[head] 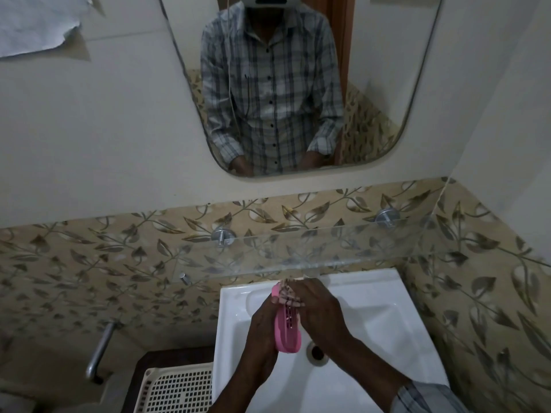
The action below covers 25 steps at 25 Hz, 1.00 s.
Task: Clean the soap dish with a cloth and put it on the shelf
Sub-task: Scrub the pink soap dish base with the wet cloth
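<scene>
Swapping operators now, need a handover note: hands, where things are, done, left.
Left hand grips the pink soap dish over the white sink.
Right hand presses a patterned cloth on the dish's far end.
Glass shelf above the sink holds nothing visible.
Done: dish picked up, wiping under way.
Left: finish wiping, set dish on shelf.

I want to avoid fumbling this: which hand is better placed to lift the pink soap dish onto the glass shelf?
Probably the left hand: it grips the pink soap dish over the sink, under the glass shelf. The right hand holds a cloth against it.
</scene>
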Tool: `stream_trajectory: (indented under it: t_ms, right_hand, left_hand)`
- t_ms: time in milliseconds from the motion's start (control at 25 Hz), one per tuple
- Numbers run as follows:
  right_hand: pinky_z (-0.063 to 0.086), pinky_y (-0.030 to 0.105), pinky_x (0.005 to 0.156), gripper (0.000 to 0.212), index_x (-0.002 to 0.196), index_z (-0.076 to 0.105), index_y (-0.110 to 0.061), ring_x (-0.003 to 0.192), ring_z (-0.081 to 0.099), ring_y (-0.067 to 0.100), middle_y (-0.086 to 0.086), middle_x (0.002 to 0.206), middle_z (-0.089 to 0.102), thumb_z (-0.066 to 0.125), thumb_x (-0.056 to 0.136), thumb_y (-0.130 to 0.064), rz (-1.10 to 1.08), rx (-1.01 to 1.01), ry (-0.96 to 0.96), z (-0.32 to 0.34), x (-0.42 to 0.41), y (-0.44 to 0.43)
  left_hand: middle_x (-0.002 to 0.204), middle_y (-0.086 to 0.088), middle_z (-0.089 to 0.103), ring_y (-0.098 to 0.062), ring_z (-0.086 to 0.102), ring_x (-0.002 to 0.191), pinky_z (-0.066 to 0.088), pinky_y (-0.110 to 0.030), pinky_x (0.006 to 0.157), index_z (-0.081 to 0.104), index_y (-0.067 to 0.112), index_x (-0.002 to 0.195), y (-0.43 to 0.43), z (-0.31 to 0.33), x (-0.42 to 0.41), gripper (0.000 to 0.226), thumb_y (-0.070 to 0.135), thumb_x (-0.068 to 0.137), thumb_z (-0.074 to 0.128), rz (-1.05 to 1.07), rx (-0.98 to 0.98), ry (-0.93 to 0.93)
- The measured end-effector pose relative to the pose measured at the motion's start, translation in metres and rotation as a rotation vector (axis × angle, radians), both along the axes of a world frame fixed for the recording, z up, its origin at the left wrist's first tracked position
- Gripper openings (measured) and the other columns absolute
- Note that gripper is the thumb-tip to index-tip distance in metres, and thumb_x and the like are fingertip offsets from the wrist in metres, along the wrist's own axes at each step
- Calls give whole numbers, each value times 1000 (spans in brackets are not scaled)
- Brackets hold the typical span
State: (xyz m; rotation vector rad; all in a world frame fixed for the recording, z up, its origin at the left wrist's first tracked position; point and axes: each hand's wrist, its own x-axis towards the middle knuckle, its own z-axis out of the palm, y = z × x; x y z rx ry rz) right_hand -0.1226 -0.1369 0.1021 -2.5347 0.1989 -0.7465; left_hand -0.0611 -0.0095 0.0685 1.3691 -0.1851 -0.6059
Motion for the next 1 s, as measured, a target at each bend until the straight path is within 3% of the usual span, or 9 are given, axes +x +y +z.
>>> stream_trajectory:
  t_ms: [120, 200, 280, 360, 480, 600, 760, 880, 1000]
  right_hand:
    - [51, 30, 68, 10, 94, 72, -11, 83, 65, 18, 4, 91, 73, 64, 88, -10, -104, 180, 235, 11, 10, -6]
    - [44, 27, 62, 17, 79, 69, -9, 72, 66, 18, 7, 79, 73, 60, 91, -17, -102, 309, 334, 8, 13, 1]
    - [47, 27, 60, 24, 76, 68, -4, 72, 68, 23, 11, 77, 72, 57, 90, -20, -114, 354, 461, 3, 9, 5]
    - [50, 27, 63, 24, 78, 69, -1, 76, 68, 25, 14, 80, 72, 56, 89, -19, -55, 315, 554, -2, -1, 7]
    - [48, 23, 67, 20, 87, 71, -5, 81, 69, 25, 12, 87, 73, 58, 89, -20, 47, 250, 446, -1, -10, 21]
    - [46, 22, 79, 21, 102, 72, -9, 93, 67, 21, 9, 97, 70, 58, 92, -20, -80, 280, 275, 11, 4, 21]
    - [48, 31, 81, 16, 100, 68, -8, 97, 63, 25, 11, 100, 66, 53, 94, -12, -112, 292, 260, 15, 31, -3]
    - [52, 33, 86, 28, 119, 64, -12, 104, 61, 25, 9, 112, 63, 56, 93, -10, -11, 102, 307, 5, 21, 5]
    - [60, 25, 68, 46, 106, 73, -11, 87, 69, 22, 7, 99, 72, 83, 62, -2, 240, -120, 145, -15, -11, 13]
  left_hand:
    - [113, -8, 76, -24, 73, 103, 60, -31, 82, 71, 24, 118, -5, 4, 2, 38, 47, 91, 57, 62, -42, 15]
    - [104, -14, 76, -28, 74, 96, 61, -29, 73, 72, 16, 113, -9, 5, 6, 30, 34, 98, 53, 137, -27, 20]
    - [99, -20, 72, -35, 70, 93, 61, -31, 68, 67, 6, 115, -11, -1, 6, 29, 22, 105, 45, 172, 9, 23]
    - [104, -23, 71, -37, 68, 97, 61, -35, 71, 64, 4, 120, -12, -6, 6, 34, 26, 106, 42, 209, -6, 104]
    - [100, -23, 70, -33, 68, 93, 58, -39, 77, 72, 9, 109, -13, -4, 5, 39, 36, 103, 44, 242, -56, 248]
    - [88, -12, 78, -23, 76, 81, 61, -31, 65, 81, 18, 83, -20, -5, 0, 44, 33, 102, 45, 202, -70, 332]
    - [87, -9, 80, -23, 77, 78, 62, -37, 63, 71, 12, 101, -17, -9, -4, 36, 30, 105, 40, 192, -56, 440]
    - [80, -10, 79, -22, 76, 71, 62, -36, 56, 65, 9, 107, -11, -3, 5, 36, 30, 106, 36, 253, -151, 464]
    - [94, -26, 73, -37, 72, 82, 62, -47, 69, 62, 1, 117, -2, 5, 17, 53, 47, 101, 38, 234, -215, 589]
